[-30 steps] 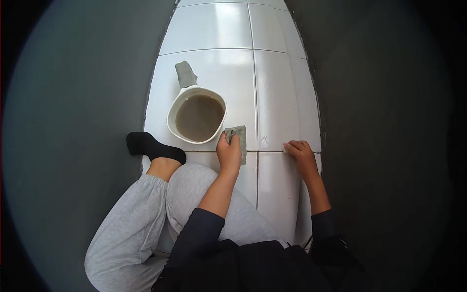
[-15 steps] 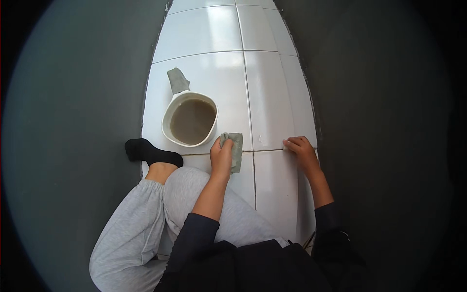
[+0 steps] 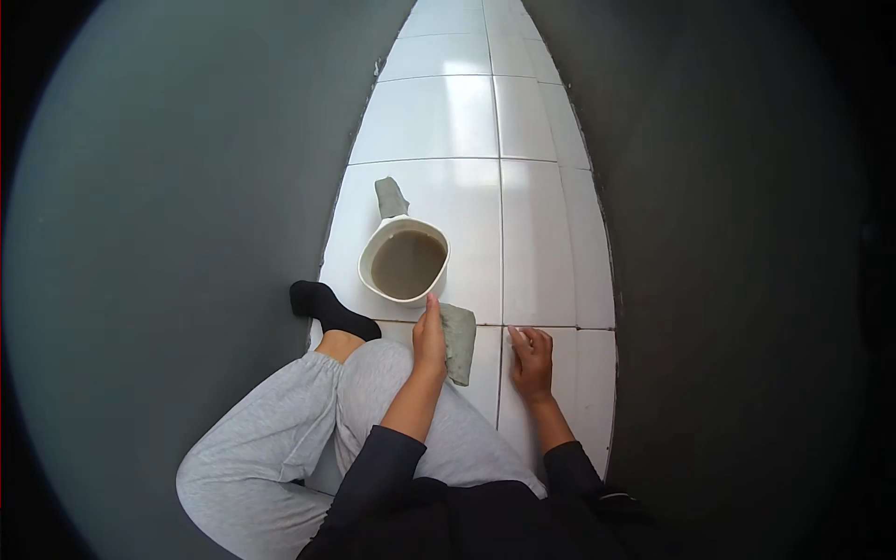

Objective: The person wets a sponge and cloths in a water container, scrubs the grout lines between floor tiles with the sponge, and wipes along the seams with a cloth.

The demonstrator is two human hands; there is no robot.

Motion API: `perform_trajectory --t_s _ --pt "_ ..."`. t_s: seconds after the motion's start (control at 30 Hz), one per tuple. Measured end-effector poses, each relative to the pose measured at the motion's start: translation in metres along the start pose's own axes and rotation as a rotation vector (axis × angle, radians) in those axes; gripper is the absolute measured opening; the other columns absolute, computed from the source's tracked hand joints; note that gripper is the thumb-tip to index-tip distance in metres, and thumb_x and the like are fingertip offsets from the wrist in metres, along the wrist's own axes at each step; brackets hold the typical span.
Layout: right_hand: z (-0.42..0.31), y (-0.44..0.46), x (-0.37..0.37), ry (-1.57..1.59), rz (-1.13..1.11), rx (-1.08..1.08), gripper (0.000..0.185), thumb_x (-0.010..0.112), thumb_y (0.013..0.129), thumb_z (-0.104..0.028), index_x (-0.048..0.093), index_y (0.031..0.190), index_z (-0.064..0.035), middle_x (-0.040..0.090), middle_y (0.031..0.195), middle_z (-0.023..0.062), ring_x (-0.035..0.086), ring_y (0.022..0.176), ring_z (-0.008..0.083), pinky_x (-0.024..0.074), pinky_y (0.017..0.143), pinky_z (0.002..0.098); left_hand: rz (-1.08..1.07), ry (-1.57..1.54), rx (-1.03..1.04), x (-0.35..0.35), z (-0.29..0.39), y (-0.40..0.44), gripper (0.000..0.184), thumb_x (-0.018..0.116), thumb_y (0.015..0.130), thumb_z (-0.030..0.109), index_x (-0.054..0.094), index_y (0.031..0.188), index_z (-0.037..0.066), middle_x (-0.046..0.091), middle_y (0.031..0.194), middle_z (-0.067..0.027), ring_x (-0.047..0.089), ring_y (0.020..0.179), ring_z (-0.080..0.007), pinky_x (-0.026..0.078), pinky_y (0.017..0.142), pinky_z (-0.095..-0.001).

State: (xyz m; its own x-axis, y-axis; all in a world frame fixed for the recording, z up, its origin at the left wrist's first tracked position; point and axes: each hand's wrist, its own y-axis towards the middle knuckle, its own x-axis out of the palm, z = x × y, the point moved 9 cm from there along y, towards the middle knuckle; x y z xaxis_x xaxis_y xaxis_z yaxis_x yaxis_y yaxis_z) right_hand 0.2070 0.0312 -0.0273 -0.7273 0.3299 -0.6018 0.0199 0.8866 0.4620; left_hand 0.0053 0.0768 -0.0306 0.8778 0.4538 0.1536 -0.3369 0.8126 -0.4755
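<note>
My left hand [image 3: 429, 343] holds a folded grey-green cloth [image 3: 460, 345] at its right side, just over the tiles in front of my knee. Its fingertips point up towards the white pot [image 3: 364, 266]; whether they touch its rim I cannot tell. Murky brown water [image 3: 409, 265] fills much of the pot, and another grey-green cloth [image 3: 390, 197] covers its handle. My right hand [image 3: 533, 366] is low over the floor by a tile joint, fingers curled in a pinch. Anything between those fingertips is too small to make out.
Glossy white floor tiles [image 3: 425, 117] run ahead in a narrow strip. Dark grey walls or surfaces [image 3: 187, 187] border it on both sides. My black-socked foot [image 3: 331, 311] and bent leg in grey trousers [image 3: 257, 429] lie at the left, close to the pot.
My right hand has moved left along the tile joint, nearer the left hand. The left hand has straightened its fingers, and the cloth has turned flatter. The view has shifted.
</note>
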Motion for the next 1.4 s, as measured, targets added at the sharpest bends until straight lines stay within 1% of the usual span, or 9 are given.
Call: perform_trajectory --t_s 0.13,0.23,0.37,0.53,0.63,0.7,0.97,1.2,1.4 --pt "0.008 -0.004 0.019 -0.118 -0.017 -0.099 0.059 0.057 0.066 0.011 0.059 0.12 -0.0145 0.051 0.108 0.0094 0.047 0.102 0.0285 0.0417 0.089 0.0391 0.087 -0.104 -0.058 -0.024 -0.006 0.017 0.065 0.047 0.09 0.058 0.056 0.113 -0.003 0.058 0.101 -0.0078 0.055 0.088 -0.0137 0.046 0.077 -0.0269" --pt "0.006 -0.008 0.022 -0.13 0.003 -0.078 0.059 0.056 0.067 0.011 0.059 0.12 -0.0148 0.05 0.108 0.0095 0.046 0.103 0.0291 0.0407 0.091 0.0399 0.109 -0.213 -0.085 -0.031 0.0 0.023 0.068 0.049 0.089 0.058 0.055 0.114 -0.004 0.059 0.105 -0.0096 0.057 0.093 -0.0154 0.047 0.079 -0.0296" --pt "0.005 -0.011 0.021 -0.11 -0.016 -0.034 0.058 0.057 0.068 0.01 0.059 0.12 -0.015 0.049 0.107 0.0097 0.046 0.102 0.0299 0.041 0.09 0.0398 0.067 -0.092 -0.123 -0.043 0.005 0.047 0.059 0.052 0.089 0.051 0.057 0.109 -0.004 0.061 0.102 -0.0115 0.06 0.09 -0.0175 0.049 0.076 -0.0318" --pt "0.007 -0.008 0.02 -0.065 -0.033 0.006 0.05 0.059 0.073 0.007 0.059 0.119 -0.0127 0.05 0.106 0.0104 0.046 0.102 0.0304 0.041 0.09 0.0403 0.088 0.185 -0.134 -0.055 0.018 0.06 0.037 0.052 0.083 0.027 0.059 0.093 -0.008 0.061 0.076 -0.011 0.059 0.062 -0.02 0.049 0.057 -0.0364" --pt "0.002 -0.011 0.022 -0.087 -0.006 -0.045 0.046 0.057 0.076 0.008 0.059 0.118 -0.0111 0.051 0.106 0.0108 0.045 0.098 0.0287 0.0417 0.08 0.0359 0.057 0.245 -0.117 -0.059 0.021 0.067 0.036 0.051 0.082 0.024 0.059 0.089 -0.01 0.059 0.073 -0.0111 0.058 0.059 -0.0201 0.047 0.054 -0.0374" --pt "0.0 -0.014 0.024 -0.102 -0.006 0.021 0.045 0.06 0.075 0.004 0.059 0.118 -0.0109 0.051 0.106 0.0108 0.046 0.101 0.0309 0.0417 0.09 0.04 0.015 0.258 -0.145 -0.063 0.023 0.073 0.035 0.05 0.083 0.024 0.059 0.09 -0.009 0.06 0.076 -0.0119 0.059 0.062 -0.0211 0.048 0.055 -0.0364" --pt "-0.01 -0.01 0.034 -0.136 -0.065 0.053 0.044 0.058 0.077 0.005 0.058 0.118 -0.01 0.051 0.107 0.0113 0.046 0.102 0.0314 0.042 0.089 0.0403 -0.096 0.248 -0.215 -0.056 0.015 0.09 0.037 0.049 0.085 0.023 0.058 0.093 -0.012 0.062 0.081 -0.0145 0.061 0.065 -0.023 0.049 0.057 -0.0361" --pt "-0.01 -0.012 0.043 -0.155 -0.042 0.087 0.046 0.055 0.077 0.007 0.057 0.12 -0.009 0.05 0.107 0.0128 0.045 0.1 0.031 0.0407 0.087 0.0393 -0.17 0.229 -0.213 -0.032 0.004 0.086 0.041 0.05 0.082 0.024 0.059 0.086 -0.016 0.061 0.077 -0.0177 0.058 0.064 -0.0226 0.044 0.056 -0.0386" --pt "-0.015 -0.01 0.047 -0.15 -0.036 0.079 0.045 0.053 0.079 0.006 0.057 0.121 -0.0091 0.05 0.107 0.0125 0.045 0.098 0.03 0.0401 0.084 0.0372 -0.28 0.218 -0.223 -0.019 -0.004 0.079 0.043 0.052 0.085 0.027 0.057 0.095 -0.015 0.061 0.079 -0.0132 0.058 0.062 -0.0182 0.045 0.051 -0.0349"
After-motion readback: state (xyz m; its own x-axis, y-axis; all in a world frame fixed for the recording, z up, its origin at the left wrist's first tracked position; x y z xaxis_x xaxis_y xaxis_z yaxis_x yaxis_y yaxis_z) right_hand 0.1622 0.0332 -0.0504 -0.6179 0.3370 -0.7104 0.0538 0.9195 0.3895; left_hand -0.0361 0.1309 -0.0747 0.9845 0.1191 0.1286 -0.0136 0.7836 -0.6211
